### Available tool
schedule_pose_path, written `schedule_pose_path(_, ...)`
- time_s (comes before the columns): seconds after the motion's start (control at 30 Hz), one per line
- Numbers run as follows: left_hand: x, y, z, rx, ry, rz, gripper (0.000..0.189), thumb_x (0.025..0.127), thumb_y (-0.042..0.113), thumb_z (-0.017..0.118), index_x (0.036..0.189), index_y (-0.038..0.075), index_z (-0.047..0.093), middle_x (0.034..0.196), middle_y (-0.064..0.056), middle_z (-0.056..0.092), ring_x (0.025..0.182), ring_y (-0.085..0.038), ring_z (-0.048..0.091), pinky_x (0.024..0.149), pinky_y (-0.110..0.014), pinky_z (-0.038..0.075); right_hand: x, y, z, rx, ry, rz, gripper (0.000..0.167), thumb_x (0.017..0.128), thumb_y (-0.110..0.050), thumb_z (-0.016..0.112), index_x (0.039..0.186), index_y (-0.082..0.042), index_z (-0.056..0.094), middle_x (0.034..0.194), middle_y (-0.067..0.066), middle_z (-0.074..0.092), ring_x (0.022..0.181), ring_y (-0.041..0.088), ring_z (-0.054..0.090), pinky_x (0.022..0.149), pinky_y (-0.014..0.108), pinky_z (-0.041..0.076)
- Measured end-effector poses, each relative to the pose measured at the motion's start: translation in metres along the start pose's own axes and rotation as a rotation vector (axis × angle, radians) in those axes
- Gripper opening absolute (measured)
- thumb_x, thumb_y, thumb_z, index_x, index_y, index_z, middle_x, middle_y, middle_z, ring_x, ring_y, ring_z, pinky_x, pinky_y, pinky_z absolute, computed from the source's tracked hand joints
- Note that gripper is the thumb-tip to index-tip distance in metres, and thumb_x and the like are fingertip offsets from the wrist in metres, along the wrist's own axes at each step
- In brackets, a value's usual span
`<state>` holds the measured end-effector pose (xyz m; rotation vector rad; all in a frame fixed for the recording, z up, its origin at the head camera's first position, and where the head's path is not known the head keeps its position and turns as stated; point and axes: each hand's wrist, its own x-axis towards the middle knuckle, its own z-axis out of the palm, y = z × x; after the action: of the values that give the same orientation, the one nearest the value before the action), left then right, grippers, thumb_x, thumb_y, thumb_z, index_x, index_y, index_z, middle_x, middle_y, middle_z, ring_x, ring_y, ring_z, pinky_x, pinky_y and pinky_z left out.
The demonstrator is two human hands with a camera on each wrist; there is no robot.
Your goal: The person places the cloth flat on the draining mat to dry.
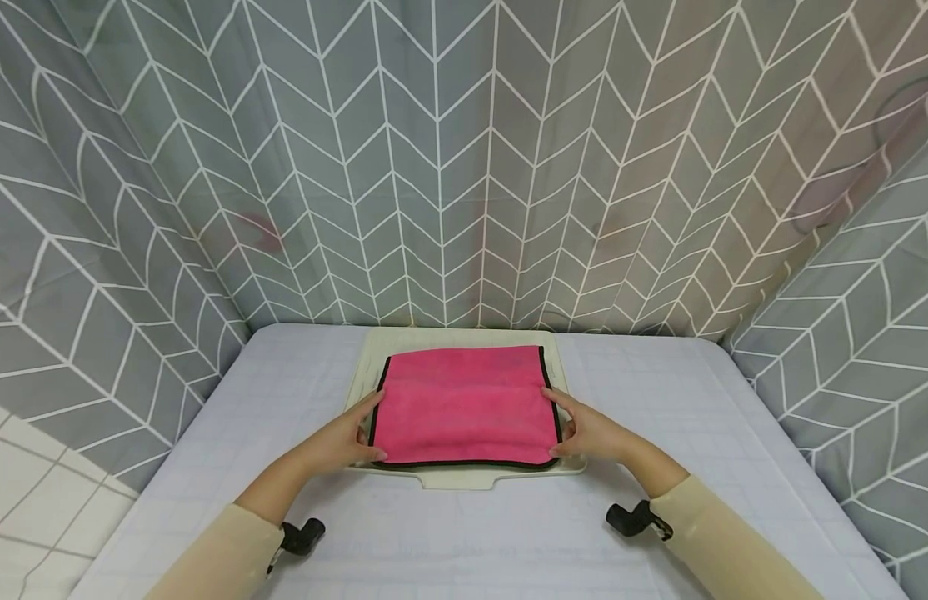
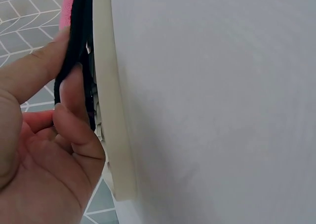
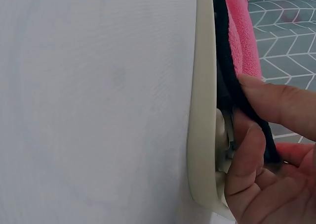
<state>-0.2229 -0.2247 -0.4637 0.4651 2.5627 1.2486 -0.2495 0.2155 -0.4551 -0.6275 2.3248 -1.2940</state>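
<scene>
A pink cloth [image 1: 464, 404] with black edging lies spread over a cream plastic tray [image 1: 458, 478], whose rim and front tab show around it. My left hand [image 1: 335, 443] pinches the cloth's left edge, thumb on top and fingers curled beneath. At the opposite side my right hand [image 1: 597, 428] grips the right edge the same way. In the left wrist view the black edging [image 2: 75, 41] runs between thumb and fingers, just above the tray's rim [image 2: 111, 110]. The right wrist view has the fuzzy pink cloth [image 3: 242, 36] under the thumb, its edge lifted off the tray.
The tray stands at the back middle of a table with a white cloth cover [image 1: 464, 542]. Grey curtains [image 1: 464, 167] with white chevron lines enclose the back and both sides. A tiled floor [image 1: 40, 500] shows at lower left.
</scene>
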Motion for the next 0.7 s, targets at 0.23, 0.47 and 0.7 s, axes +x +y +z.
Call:
schedule_pose_path(0.23, 0.0024, 0.0014, 0.0013, 0.048, -0.013, 0.02, 0.104, 0.081, 0.008, 0.084, 0.16, 0.003, 0.016, 0.165, -0.021, 0.012, 0.064, -0.015, 0.053, 0.057, -0.026, 0.049, 0.0009, 0.0017, 0.0024, -0.025, -0.02, -0.001, 0.106, 0.079, 0.004, 0.081, 0.16, -0.002, 0.013, 0.1, 0.02, 0.061, 0.056, 0.011, 0.047, 0.051, 0.022, 0.042)
schedule_pose_path(0.47, 0.004, 0.0022, 0.0035, 0.127, -0.004, 0.013, 0.104, 0.08, 0.008, 0.085, 0.159, 0.0, 0.017, 0.165, -0.022, 0.013, 0.062, -0.014, 0.052, 0.058, -0.026, 0.049, 0.0017, -0.001, 0.0041, -0.081, 0.009, 0.006, 0.104, 0.078, 0.004, 0.081, 0.159, -0.001, 0.016, 0.15, 0.026, 0.034, 0.057, 0.012, 0.051, 0.05, 0.023, 0.043)
schedule_pose_path(0.7, 0.001, 0.0059, 0.0024, 0.133, -0.03, 0.026, 0.092, 0.081, 0.01, 0.084, 0.154, -0.004, 0.029, 0.163, -0.025, 0.017, 0.062, -0.013, 0.051, 0.059, -0.025, 0.049, 0.0017, -0.0044, 0.0005, -0.18, -0.005, -0.023, 0.094, 0.081, -0.003, 0.082, 0.156, 0.0, 0.026, 0.082, 0.01, 0.059, 0.057, 0.009, 0.048, 0.051, 0.023, 0.042)
